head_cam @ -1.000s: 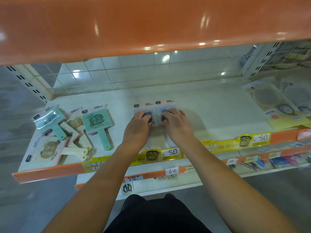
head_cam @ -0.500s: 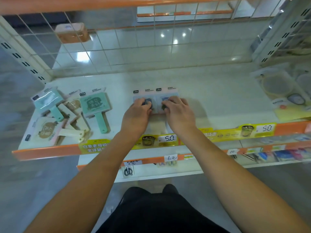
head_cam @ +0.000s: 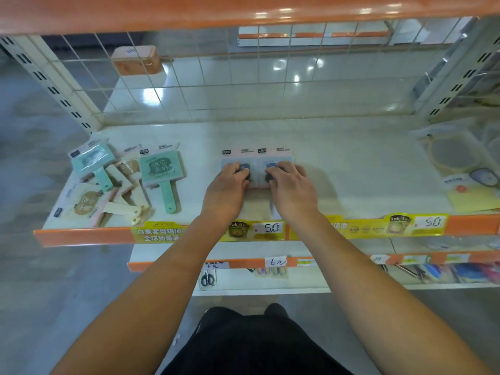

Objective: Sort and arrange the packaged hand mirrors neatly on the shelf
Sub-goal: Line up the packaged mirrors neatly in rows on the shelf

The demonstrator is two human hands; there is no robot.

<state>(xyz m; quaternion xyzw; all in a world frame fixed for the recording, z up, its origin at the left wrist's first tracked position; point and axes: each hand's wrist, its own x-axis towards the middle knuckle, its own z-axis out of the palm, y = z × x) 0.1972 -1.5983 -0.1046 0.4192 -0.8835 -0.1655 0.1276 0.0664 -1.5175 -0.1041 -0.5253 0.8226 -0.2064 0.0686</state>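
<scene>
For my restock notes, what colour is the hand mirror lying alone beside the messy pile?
Mint green hand mirror, handle included; the head view shows it.

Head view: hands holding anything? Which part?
Each hand rests on one of two packaged hand mirrors lying side by side: left hand on the left pack, right hand on the right pack, fingers over the mirror heads. A real grip cannot be told.

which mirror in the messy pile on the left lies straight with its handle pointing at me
The green packaged mirror at the pile's right edge, with white lettering on its face. The other mirrors beside it lie tilted and overlapping.
</scene>
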